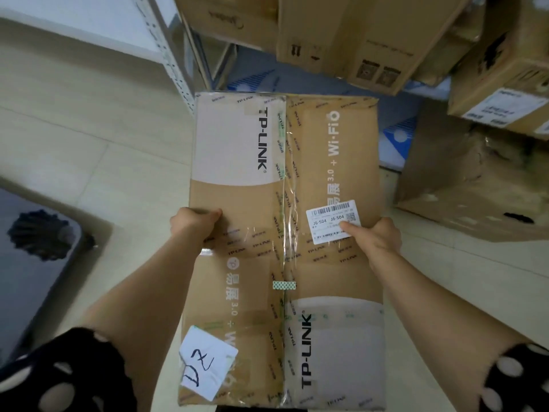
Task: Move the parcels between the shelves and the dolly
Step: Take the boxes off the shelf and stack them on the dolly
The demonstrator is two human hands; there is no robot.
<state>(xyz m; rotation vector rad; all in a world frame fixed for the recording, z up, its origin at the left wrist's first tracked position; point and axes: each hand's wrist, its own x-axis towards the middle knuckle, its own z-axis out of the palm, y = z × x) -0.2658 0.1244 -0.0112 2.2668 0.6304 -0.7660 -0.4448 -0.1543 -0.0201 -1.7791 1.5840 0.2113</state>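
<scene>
Carrying a long, flat brown cardboard parcel [285, 233], printed TP-LINK and sealed with clear tape, held level and lengthwise out in front of the body above a pale tiled floor [89, 129]. Clamping its left edge with the left hand [194, 224], thumb on top, the rest curled over the side. Clamping its right edge with the right hand [375, 237], thumb laid on a white barcode label [332, 221]; no view of the fingers beneath. Resting the parcel on nothing, as far as can be told: off the floor, on neither shelf nor dolly.

Ahead, beyond the parcel's far end: a white perforated metal shelf upright [169, 55] and large brown cardboard cartons [356, 40] stacked on the shelving. Low on the right: a crumpled brown carton [475, 188] on the floor, and above it a smaller brown box with a white label [505, 93]. At the left edge: a dark grey flat platform with a rounded corner [29, 263], probably the dolly, bearing only a black ribbed round shape on its visible part.

Judging progress: mid-transfer for this one parcel, lifted but not yet set down. Cannot tell the direction, towards shelf or towards dolly, from this view alone. On the parcel's near end, a white slip handwritten D2 [208, 364], perhaps a slot mark. Likely much left to do: many cartons around the shelving, none visible on the platform.
</scene>
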